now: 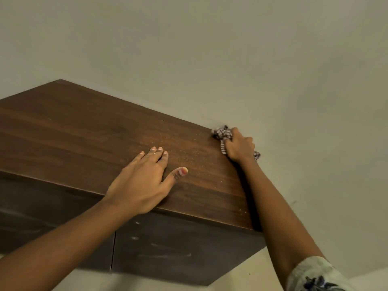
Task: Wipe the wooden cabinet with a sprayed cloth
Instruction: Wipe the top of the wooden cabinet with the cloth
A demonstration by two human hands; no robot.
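Head view: dusty brown wooden cabinet (pixel 105 131) top; right hand (pixel 239 147) fingers clenched on checkered cloth (pixel 222 133) at 2 o'clock corner by beige wall (pixel 273 80), left hand (pixel 144 183) flat, fingers spread.

Wooden cabinet (pixel 88 131): wall-mounted, dark brown wood grain top, pale dust specks scattered across middle and right part; darker front doors below with whitish smudges, thin vertical gap between two doors. Cloth (pixel 222 134): checked, dark and white, bunched up, at far right back corner of cabinet top, against wall.
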